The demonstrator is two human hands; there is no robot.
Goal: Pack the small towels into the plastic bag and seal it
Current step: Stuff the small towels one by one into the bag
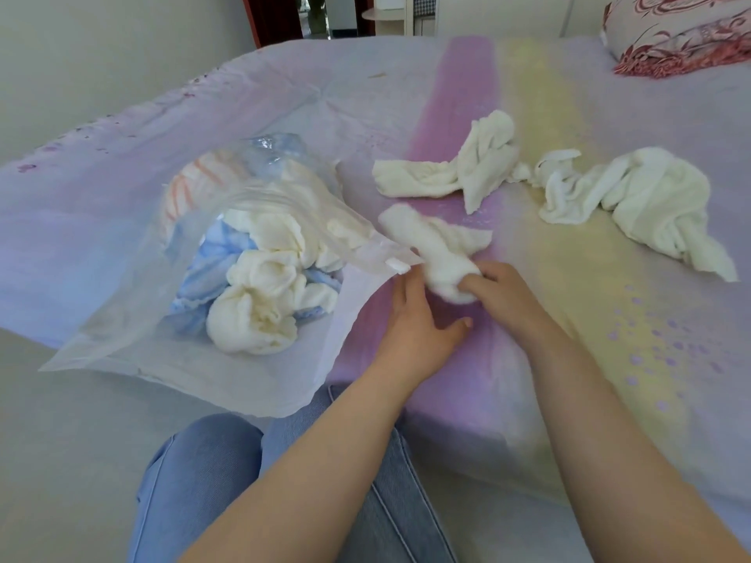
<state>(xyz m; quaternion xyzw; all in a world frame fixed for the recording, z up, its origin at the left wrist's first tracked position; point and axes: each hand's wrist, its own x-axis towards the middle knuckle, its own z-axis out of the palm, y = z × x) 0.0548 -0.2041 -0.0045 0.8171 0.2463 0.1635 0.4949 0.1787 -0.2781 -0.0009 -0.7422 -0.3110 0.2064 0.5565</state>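
We are gripping a white towel (437, 253) in our right hand (502, 296), fingers curled around its lower end, just past the open mouth of the plastic bag (134, 339). Our left hand (414, 319) is lying with fingers relaxed and extended, fingertips reaching the bag's zip edge (396, 265) at its 12 o'clock; we cannot tell whether it is pinching that edge. The bag is lying on the bed (569, 278) at 9 o'clock from the hands, already holding several white towels (264, 294) and a blue cloth (211, 270). Two more loose towels are waiting on the sheet: one (459, 168) at 12 o'clock from the hands, another (638, 201) at 2 o'clock. A patterned pillow (674, 30) is sitting far off at 1 o'clock.
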